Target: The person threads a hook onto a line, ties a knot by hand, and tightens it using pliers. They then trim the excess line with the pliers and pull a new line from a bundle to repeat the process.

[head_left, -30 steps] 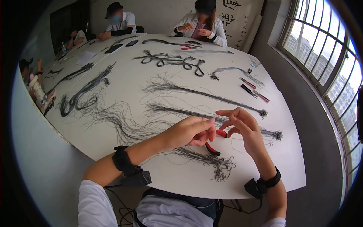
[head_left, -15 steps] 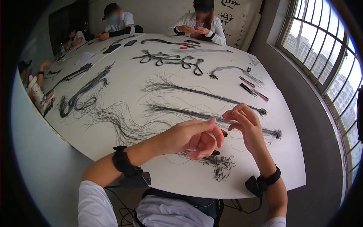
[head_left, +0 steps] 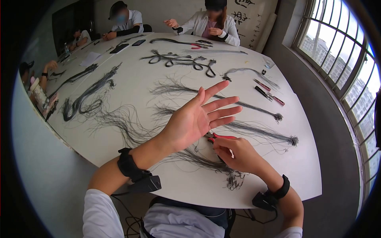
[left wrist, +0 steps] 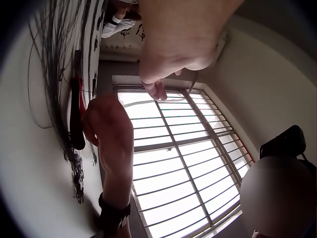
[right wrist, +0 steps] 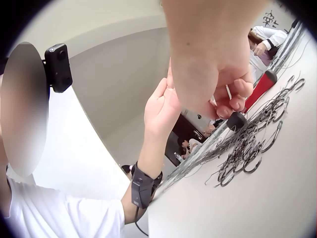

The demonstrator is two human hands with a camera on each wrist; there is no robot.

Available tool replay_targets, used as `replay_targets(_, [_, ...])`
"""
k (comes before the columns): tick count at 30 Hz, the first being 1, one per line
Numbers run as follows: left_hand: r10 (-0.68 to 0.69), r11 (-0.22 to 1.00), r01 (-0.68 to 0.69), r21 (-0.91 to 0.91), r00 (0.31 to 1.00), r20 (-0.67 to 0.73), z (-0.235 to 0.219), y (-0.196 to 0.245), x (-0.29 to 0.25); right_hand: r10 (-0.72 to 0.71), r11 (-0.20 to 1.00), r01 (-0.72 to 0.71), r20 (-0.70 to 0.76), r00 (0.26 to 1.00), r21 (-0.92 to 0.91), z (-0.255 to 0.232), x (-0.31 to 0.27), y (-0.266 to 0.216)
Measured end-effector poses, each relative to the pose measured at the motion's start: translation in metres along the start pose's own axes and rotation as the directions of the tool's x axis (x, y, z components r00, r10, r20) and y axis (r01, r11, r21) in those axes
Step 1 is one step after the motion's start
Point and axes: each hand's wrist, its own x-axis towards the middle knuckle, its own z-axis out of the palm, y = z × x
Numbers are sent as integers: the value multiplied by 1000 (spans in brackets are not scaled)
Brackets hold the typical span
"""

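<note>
My left hand (head_left: 190, 121) is raised over the table, palm up, fingers straight and spread, holding nothing. Below it and to the right, my right hand (head_left: 240, 154) has its fingers curled at the red-and-black pliers (head_left: 224, 137), gripping them by the handles. In the right wrist view, a black handle end (right wrist: 237, 121) shows beside the curled fingertips. The pliers lie over a bundle of thin dark wire strands (head_left: 194, 158), whose curled, hook-like ends (right wrist: 247, 153) spread on the table near the right hand. Part of this bundle is hidden behind the left forearm.
More wire bundles (head_left: 254, 106) lie across the white table (head_left: 285, 174). A looped dark length (head_left: 178, 60) lies farther back. Tools with red and black handles (head_left: 270, 95) lie at the right. Other people (head_left: 216, 25) sit around the far side.
My hands were close together over the pliers. The left has turned palm up, its fingers straightened and spread; the right has moved down and left and taken hold of the pliers.
</note>
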Motion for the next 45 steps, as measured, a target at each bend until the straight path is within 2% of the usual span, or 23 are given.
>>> replay_targets(5, [27, 996, -26, 83, 1000, -9, -6, -5, 2, -54, 998, 54, -9, 998, -15, 2, -1, -1])
replay_targets(8, [58, 988, -48, 148, 996, -67, -11, -10, 2, -137, 990, 137, -10, 990, -43, 3, -1, -5])
replay_targets(10, [43, 961, -27, 274, 998, -54, -13, -13, 1, -217, 976, 217, 4, 976, -38, 2, 0, -10])
replay_targets(11, [42, 961, -26, 274, 998, -54, -16, -15, 1, -216, 976, 216, 4, 976, -38, 0, -1, -13])
replay_targets(13, [9, 911, 14, 411, 999, -54, -24, -22, 1, -189, 980, 189, 0, 982, 67, -5, -2, -19])
replay_targets(14, [-18, 906, 58, 419, 995, -100, -18, -23, 1, -187, 980, 187, -1, 982, 68, -9, -3, -21])
replay_targets(15, [-155, 852, 178, 492, 984, -87, -23, -27, -2, -136, 984, 140, -39, 990, 110, -15, -4, -22])
replay_targets(17, [-295, 721, 343, 603, 938, -180, -21, -31, -4, -82, 984, 93, -76, 994, 154, -21, -5, -20])
replay_targets(18, [-298, 721, 344, 602, 938, -179, -19, -31, -6, -76, 988, 85, -79, 994, 130, -24, -5, -18])
replay_targets(20, [-441, 589, 470, 657, 869, -226, -11, -28, -9, -60, 992, 67, -71, 996, 108, -26, -5, -15])
replay_targets(23, [-506, 535, 489, 689, 839, -201, -6, -25, -9, -101, 995, 102, -55, 993, 11, -25, -7, -8])
replay_targets(27, [-523, 531, 540, 653, 815, -249, -5, -25, -9, -147, 985, 136, -103, 984, -106, -29, -6, -12])
replay_targets(29, [-466, 644, 495, 583, 858, -214, -9, -28, -10, -207, 960, 175, -135, 969, -220, -31, -6, -12])
replay_targets(32, [-471, 690, 529, 495, 846, -249, -5, -22, -9, -221, 941, 172, -142, 965, -292, -31, -6, -9])
replay_targets(35, [-414, 682, 510, 525, 860, -298, -1, -18, -10, -263, 915, 197, -152, 953, -352, -32, -6, -5])
replay_targets(42, [-371, 715, 453, 533, 892, -260, -4, -23, -11, -263, 903, 190, -147, 954, -387, -34, -6, -2])
replay_targets(45, [-377, 757, 463, 461, 886, -272, -5, -21, -12, -272, 885, 195, -130, 953, -423, -35, -6, 1])
